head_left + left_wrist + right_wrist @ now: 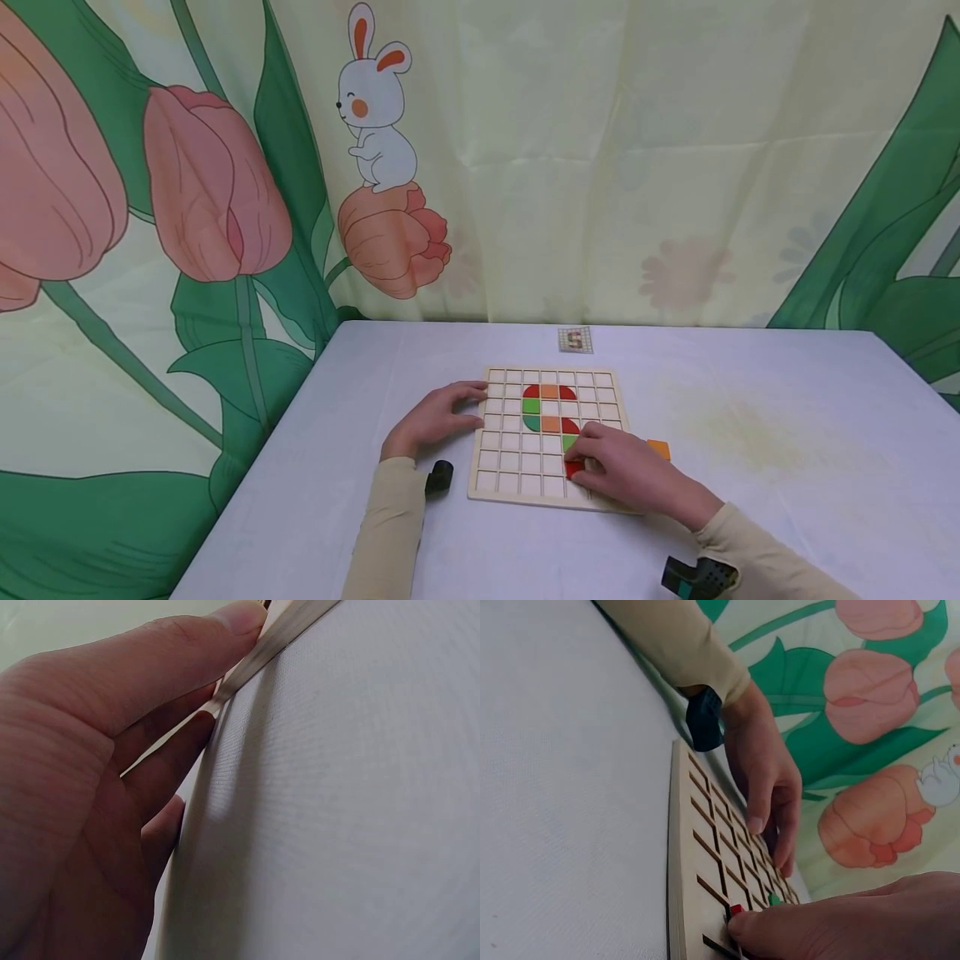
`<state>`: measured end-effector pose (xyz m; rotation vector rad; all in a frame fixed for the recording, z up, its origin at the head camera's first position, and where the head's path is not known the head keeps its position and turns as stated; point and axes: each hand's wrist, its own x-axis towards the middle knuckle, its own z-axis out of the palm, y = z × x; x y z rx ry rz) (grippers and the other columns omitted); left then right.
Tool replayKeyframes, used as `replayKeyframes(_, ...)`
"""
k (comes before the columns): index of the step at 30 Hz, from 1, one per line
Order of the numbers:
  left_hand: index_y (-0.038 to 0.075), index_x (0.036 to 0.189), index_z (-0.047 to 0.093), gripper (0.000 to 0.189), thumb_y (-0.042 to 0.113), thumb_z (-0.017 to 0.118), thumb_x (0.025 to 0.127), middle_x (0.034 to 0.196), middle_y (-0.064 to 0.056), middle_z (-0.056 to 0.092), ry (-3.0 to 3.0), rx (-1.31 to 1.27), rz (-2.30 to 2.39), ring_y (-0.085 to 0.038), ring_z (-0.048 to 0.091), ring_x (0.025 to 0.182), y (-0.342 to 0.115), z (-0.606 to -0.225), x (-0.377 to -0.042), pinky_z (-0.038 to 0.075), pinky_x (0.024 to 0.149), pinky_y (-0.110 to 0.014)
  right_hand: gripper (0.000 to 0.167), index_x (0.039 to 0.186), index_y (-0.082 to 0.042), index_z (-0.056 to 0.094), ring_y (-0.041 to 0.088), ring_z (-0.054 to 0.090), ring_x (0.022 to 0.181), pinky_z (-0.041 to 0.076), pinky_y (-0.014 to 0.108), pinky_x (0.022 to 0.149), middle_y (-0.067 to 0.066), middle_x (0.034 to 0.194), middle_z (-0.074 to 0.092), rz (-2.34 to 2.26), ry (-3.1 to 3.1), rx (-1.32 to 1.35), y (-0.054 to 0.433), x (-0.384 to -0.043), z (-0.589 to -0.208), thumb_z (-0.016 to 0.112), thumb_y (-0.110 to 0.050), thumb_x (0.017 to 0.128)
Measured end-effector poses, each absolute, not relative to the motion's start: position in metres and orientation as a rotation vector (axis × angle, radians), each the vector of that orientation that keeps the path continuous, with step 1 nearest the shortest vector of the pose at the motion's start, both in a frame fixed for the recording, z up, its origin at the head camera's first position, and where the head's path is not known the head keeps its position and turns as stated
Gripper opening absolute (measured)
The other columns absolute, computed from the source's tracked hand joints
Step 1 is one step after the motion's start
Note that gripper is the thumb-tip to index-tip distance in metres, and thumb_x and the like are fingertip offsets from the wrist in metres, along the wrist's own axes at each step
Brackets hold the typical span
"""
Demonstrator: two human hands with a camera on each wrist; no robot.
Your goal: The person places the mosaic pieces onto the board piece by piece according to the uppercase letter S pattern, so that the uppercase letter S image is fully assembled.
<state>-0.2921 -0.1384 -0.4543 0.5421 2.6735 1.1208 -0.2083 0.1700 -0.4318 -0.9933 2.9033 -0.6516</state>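
A wooden grid board [517, 483] lies on the white table. My left hand [438, 417] steadies its left edge, thumb and fingertips touching the rim; the left wrist view shows the fingers [169, 765] fairly straight against it. Over the lower right of the board, my right hand [630, 467] pinches a red piece [573, 468] at a grid cell, its far side hidden by the fingers. Set in cells above are red rounded pieces [567, 392], orange squares [550, 392], a green square [531, 406], a teal rounded piece [532, 423] and another green square [569, 442].
A small card with a printed grid pattern [575, 340] lies behind the board. An orange piece [658, 450] shows beyond my right hand, at the board's right side. A curtain with tulips and a rabbit [382, 125] hangs behind the table.
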Motion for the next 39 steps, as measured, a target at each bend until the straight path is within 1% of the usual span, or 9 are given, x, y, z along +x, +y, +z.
replayKeyframes(5,0.014,0.13,0.063,0.046,0.022,0.076,0.086,0.145,0.009,0.048,2.671,0.54,1.124,-0.016,0.037,0.139,-0.139,-0.454,-0.292,0.032,0.114,-0.039,0.018,0.101,-0.017,0.073,0.004,0.048,0.074,0.047,0.021,0.063,-0.01,0.091,0.057,-0.656,2.893,-1.001,0.171,-0.209,-0.428,0.077,-0.02,0.084)
replayKeyframes(9,0.014,0.13,0.063,0.046,0.021,0.076,0.086,0.145,0.01,0.048,2.67,0.538,1.129,-0.015,0.037,0.139,-0.139,-0.454,-0.292,0.032,0.114,-0.039,0.017,0.099,-0.018,0.072,0.005,0.05,0.076,0.049,0.022,0.065,-0.01,0.092,0.058,-0.644,2.914,-0.974,0.17,-0.209,-0.428,0.078,-0.022,0.083)
replayKeyframes(15,0.014,0.13,0.063,0.047,0.022,0.076,0.086,0.145,0.01,0.048,2.671,0.529,1.129,-0.016,0.036,0.14,-0.139,-0.453,-0.291,0.031,0.114,-0.039,0.014,0.096,-0.019,0.073,0.005,0.053,0.079,0.051,0.025,0.069,-0.011,0.092,0.058,-0.614,2.966,-0.966,0.168,-0.211,-0.429,0.078,-0.019,0.083)
replayKeyframes(22,0.014,0.131,0.062,0.048,0.022,0.077,0.086,0.146,0.009,0.048,2.668,0.528,1.125,-0.016,0.036,0.14,-0.139,-0.452,-0.29,0.031,0.114,-0.039,0.014,0.096,-0.018,0.072,0.005,0.051,0.076,0.049,0.023,0.066,-0.011,0.091,0.058,-0.639,2.95,-0.963,0.168,-0.212,-0.431,0.078,-0.017,0.083)
replayKeyframes(29,0.015,0.131,0.062,0.048,0.022,0.076,0.086,0.146,0.011,0.048,2.665,0.525,1.121,-0.015,0.036,0.14,-0.138,-0.453,-0.291,0.031,0.114,-0.038,0.014,0.096,-0.016,0.072,0.006,0.051,0.076,0.05,0.023,0.067,-0.009,0.092,0.058,-0.656,2.969,-0.922,0.166,-0.209,-0.435,0.077,-0.017,0.083)
replayKeyframes(34,0.014,0.131,0.062,0.048,0.021,0.076,0.086,0.146,0.009,0.048,2.657,0.52,1.145,-0.016,0.036,0.14,-0.138,-0.454,-0.29,0.031,0.114,-0.039,0.013,0.096,-0.017,0.071,0.004,0.05,0.075,0.049,0.022,0.066,-0.009,0.092,0.058,-0.709,2.984,-0.911,0.169,-0.207,-0.436,0.076,-0.016,0.084)
replayKeyframes(39,0.014,0.131,0.063,0.047,0.021,0.076,0.086,0.145,0.01,0.048,2.649,0.519,1.162,-0.016,0.036,0.14,-0.139,-0.453,-0.289,0.032,0.114,-0.04,0.011,0.098,-0.015,0.071,0.004,0.051,0.075,0.049,0.023,0.065,-0.008,0.093,0.059,-0.841,3.0,-0.718,0.184,-0.205,-0.429,0.071,-0.012,0.087)
